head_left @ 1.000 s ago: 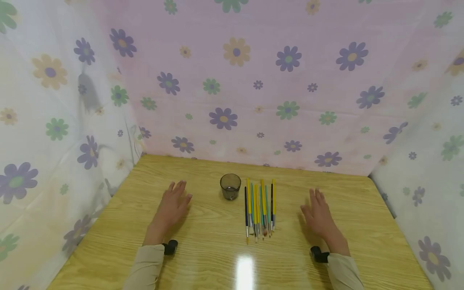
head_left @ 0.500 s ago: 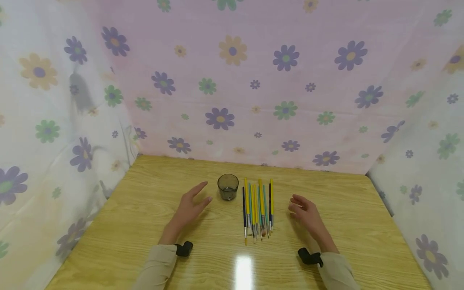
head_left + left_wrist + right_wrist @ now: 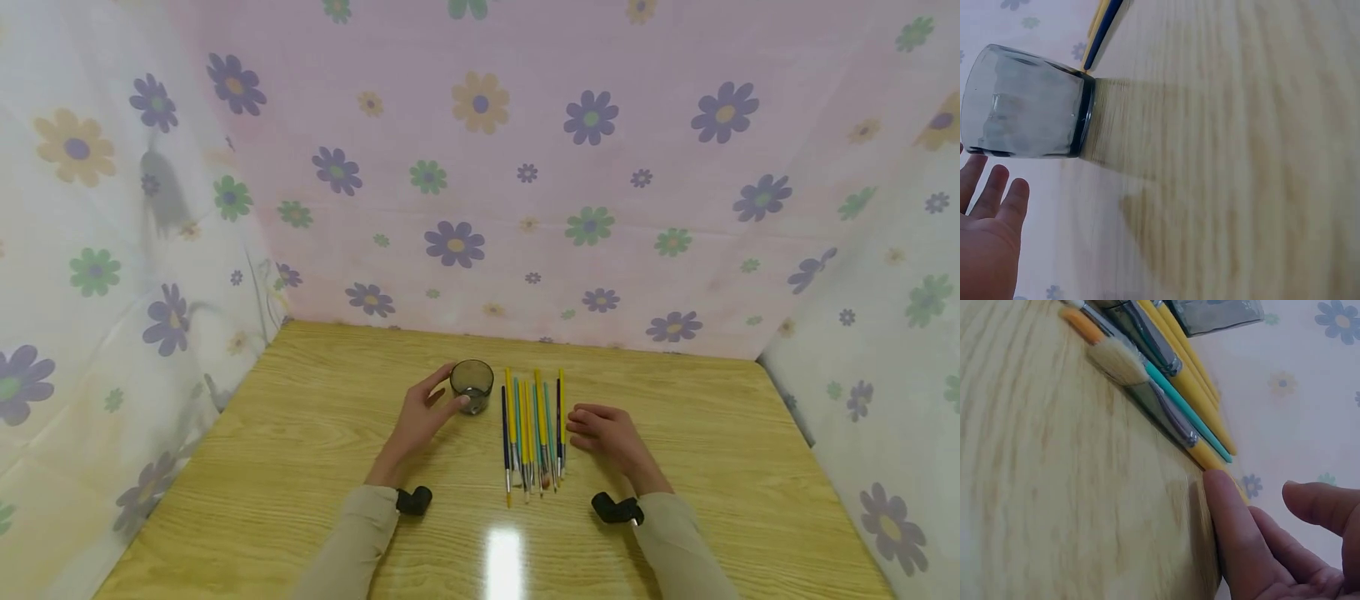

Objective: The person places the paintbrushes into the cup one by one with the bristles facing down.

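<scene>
A small smoky clear glass (image 3: 472, 377) stands upright on the wooden table. My left hand (image 3: 420, 417) is at its left side, thumb in front and fingers behind. In the left wrist view, the fingers of that hand (image 3: 991, 231) are extended close to the glass (image 3: 1035, 106); firm contact cannot be told. Right of the glass lie several paintbrushes (image 3: 542, 412) side by side, bristles toward me, with yellow, teal and dark blue handles. My right hand (image 3: 611, 437) is beside the rightmost yellow brush (image 3: 1204, 453), a fingertip at its handle and the thumb held apart.
The wooden table (image 3: 300, 467) carries the glass and brushes. A flowered pink cloth (image 3: 525, 200) hangs behind it, with whitish flowered cloth at both sides. Black wrist cameras (image 3: 415, 501) sit on both wrists.
My left hand has moved right to the glass. My right hand has moved left to the edge of the brushes. The glass and brushes stay in place on the table.
</scene>
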A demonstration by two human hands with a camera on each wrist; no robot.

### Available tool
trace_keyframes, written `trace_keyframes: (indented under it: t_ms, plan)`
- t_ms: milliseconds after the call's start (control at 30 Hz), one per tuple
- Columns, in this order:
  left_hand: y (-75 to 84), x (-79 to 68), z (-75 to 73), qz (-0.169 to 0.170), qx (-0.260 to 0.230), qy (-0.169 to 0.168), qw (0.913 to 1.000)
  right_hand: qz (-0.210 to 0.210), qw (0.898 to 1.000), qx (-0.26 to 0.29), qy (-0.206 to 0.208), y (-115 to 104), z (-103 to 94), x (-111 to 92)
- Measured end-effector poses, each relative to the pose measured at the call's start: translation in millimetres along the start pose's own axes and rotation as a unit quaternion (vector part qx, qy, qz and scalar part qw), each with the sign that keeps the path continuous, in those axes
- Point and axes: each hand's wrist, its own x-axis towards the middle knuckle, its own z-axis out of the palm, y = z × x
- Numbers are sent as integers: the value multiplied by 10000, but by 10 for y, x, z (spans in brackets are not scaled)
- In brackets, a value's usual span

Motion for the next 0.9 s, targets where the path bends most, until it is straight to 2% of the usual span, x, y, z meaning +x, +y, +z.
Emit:
trace_keyframes:
  t_ms: [133,300,567,667,900]
  plan:
    - [-29,70,45,14,-178,-84,9998,89,9995,-55,291,-4,59,48]
    - [-15,116,74,-135,-259,-141,9995,-67,9965,-518,658,-18,173,86]
    - [-14,141,63,-322,-494,-197,9981,-267,9817,-1334,1334,2,293,192]
    - [-24,144,56,-392,-553,-184,9975,-345,9763,-1565,1458,7,307,217]
    - [-52,161,60,-405,-518,-177,9977,-388,9722,-1738,1523,-7,289,230]
